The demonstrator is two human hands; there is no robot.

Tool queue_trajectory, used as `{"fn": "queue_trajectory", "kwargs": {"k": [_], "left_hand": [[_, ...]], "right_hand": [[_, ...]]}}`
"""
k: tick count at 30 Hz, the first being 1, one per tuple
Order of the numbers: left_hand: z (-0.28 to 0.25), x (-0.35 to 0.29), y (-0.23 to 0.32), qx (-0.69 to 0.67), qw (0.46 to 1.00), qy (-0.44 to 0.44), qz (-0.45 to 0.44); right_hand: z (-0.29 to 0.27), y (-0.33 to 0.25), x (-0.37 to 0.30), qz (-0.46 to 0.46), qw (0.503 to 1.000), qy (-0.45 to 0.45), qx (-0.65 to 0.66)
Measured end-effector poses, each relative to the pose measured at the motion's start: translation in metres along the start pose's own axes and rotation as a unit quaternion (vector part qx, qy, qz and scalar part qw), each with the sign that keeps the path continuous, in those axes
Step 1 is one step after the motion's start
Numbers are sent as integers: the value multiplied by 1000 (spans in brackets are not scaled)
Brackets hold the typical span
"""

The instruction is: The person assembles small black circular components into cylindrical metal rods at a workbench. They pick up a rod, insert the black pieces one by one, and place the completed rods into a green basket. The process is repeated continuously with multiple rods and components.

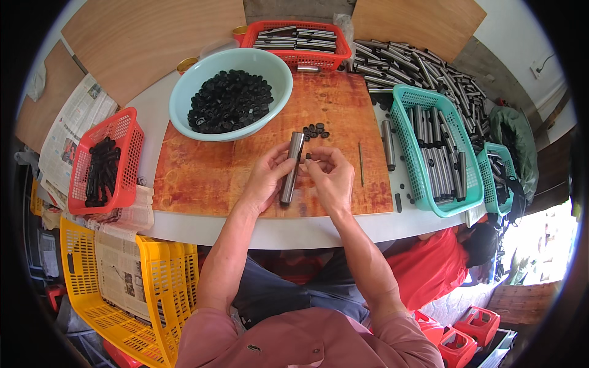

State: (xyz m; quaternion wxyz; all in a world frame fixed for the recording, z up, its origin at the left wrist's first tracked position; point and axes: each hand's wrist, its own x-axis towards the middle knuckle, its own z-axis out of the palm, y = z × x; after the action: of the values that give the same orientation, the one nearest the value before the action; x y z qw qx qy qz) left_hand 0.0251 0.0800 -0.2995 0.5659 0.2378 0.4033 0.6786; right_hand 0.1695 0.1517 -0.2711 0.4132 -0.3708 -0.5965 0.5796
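Note:
My left hand (268, 176) is wrapped round a silver metal tube (291, 178) with a dark lengthwise band, held tilted over the wooden board (202, 178). At the tube's right side, my right hand (332, 178) pinches a small black part (308, 156) between thumb and fingertips. Just beyond the hands lies a little group of black parts (316, 130). A thin rod (361, 164) rests on the board to the right of my right hand. Farther back, a pale blue basin (281, 76) holds a heap of similar black parts.
A red basket (130, 141) with black pieces stands at left. Another red basket (343, 46) with tubes sits at the back. Right are a green basket (402, 113) of tubes, a single tube (388, 145) and a large tube pile (423, 67). A person in red (429, 270) is beyond the table's right edge.

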Motion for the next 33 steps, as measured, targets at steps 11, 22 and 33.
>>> {"fn": "queue_trajectory", "kwargs": {"k": [11,22,33], "left_hand": [[-6,-3,6,12,994,-95,-52],[0,-6,14,40,992,-96,-73],[-3,-5,8,145,985,-71,-60]], "right_hand": [[-38,-11,35,-472,802,-157,-331],[-42,-31,35,-455,766,-250,-380],[-34,-19,27,-464,775,-222,-366]]}}
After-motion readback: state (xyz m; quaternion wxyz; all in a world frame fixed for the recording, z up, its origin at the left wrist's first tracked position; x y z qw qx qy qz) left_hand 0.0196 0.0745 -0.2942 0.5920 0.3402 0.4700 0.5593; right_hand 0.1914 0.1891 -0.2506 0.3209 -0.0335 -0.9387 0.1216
